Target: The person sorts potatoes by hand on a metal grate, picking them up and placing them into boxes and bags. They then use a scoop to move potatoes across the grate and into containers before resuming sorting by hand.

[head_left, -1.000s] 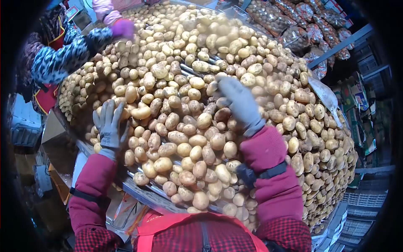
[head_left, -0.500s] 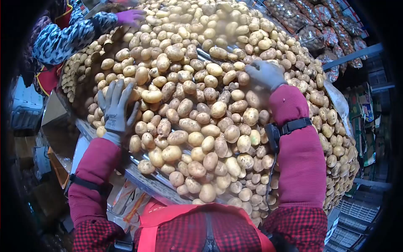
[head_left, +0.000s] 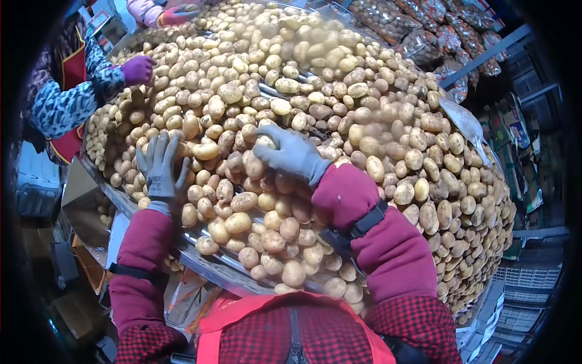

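Over a table, with left hand spread on potatoes, perhaps for balance, and right hand curled over others alongside, impossible to tell if pinching any

No readable text — glove print apparently blurred

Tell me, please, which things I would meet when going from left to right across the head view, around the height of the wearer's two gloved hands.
Pale crate, cardboard box, gloved left hand, gloved right hand, whitish plastic sheet, cartons.
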{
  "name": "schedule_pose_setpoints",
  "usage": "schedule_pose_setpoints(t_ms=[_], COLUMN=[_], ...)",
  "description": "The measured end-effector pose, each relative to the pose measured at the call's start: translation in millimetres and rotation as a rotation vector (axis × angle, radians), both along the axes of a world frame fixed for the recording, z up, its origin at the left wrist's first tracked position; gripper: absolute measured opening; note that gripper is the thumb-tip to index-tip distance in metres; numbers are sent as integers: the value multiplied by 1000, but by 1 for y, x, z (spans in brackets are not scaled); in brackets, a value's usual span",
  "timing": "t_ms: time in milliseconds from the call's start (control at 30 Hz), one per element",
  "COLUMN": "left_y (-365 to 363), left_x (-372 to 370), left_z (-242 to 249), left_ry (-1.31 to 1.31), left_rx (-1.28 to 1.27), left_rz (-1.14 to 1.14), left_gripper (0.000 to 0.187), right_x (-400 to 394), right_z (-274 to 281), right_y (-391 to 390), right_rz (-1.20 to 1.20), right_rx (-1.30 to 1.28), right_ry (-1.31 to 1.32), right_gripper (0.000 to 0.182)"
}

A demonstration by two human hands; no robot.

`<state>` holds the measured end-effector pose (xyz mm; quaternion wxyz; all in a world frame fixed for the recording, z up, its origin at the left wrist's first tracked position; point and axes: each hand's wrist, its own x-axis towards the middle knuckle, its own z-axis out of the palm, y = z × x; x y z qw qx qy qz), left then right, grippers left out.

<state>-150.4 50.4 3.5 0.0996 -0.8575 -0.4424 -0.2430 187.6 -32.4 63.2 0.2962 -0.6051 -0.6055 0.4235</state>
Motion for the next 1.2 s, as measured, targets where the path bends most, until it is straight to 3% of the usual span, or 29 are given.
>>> schedule_pose_setpoints(t_ms=[33, 67, 133, 200, 267, 333, 400, 433, 500, 600, 667, 700, 733, 800, 833, 867, 900, 933, 967, 1000, 1067, 1133, 1200], left_y=[-1, -1, -1, -8, -19, -52, -79, -94, -109, -101, -102, -106, -104, -95, -96, -105, -101, -95, -98, -98, -90, -89, -90], left_x=[0, 0, 1, 10, 20, 45, 64, 78, 96, 98, 95, 92, 87, 73, 70, 82, 81, 76, 78, 80, 68, 58, 42], left_z=[0, 1, 0, 9, 15, 51, 51, 72, 74, 61, 44, 36, 32, 32, 31, 48, 57, 65, 79, 88, 72, 71, 69], left_ry=[-18, -18, 7, 20, -232, -445, -622, -506, -511, -544, -739, -919, -920, -1109, -730, -1191, -1476, -1780, -1794, -1808, -1581, -1525, -1498], left_rx=[21, 26, -4, -14, -96, -163, -346, -338, -450, -508, -854, -1093, -1091, -1293, -871, -1279, -1615, -1922, -1895, -1874, -1711, -1618, -1535], left_rz=[-19, -25, 4, 7, -20, -249, -511, -572, -594, -587, -465, -379, -373, -293, -374, -287, -193, -81, -7, 58, -75, -126, -94], left_gripper=[66, 66, 64, 60, 58, 58, 68, 76, 78, 69, 61, 52, 52, 41, 33, 37, 40, 43, 44, 45, 61, 70, 65], right_x=[-3, -10, -25, -33, -37, -46, -59, -65, -70, -69, -62, -59, -56, -48, -47, -48, -45, -49, -52, -51, -45, -44, -35], right_z=[-3, 8, 37, 41, 48, 33, 23, 21, 21, 37, 46, 42, 40, 38, 34, 26, 8, 26, 36, 30, 18, 16, 10], right_y=[-8, -18, -37, -53, -68, -72, -77, -80, -86, -99, -110, -112, -112, -106, -104, -103, -98, -93, -80, -74, -67, -67, -69], right_rz=[28, 23, -49, -103, -195, -301, -396, -378, -210, -189, -188, -124, -58, -36, -93, -143, -53, -220, -366, -400, -404, -377, -396], right_rx=[216, 222, -98, -102, -159, -42, 65, 59, -44, -188, -301, -265, -225, -334, -291, -254, -51, -163, -245, -242, -219, -99, -118], right_ry=[38, 38, 531, 720, 775, 790, 803, 751, 770, 798, 802, 672, 541, 572, 724, 882, 956, 1021, 879, 1001, 1056, 1087, 1162], right_gripper=[42, 42, 42, 43, 46, 44, 42, 47, 63, 69, 68, 65, 63, 59, 56, 53, 51, 55, 59, 58, 56, 60, 61])
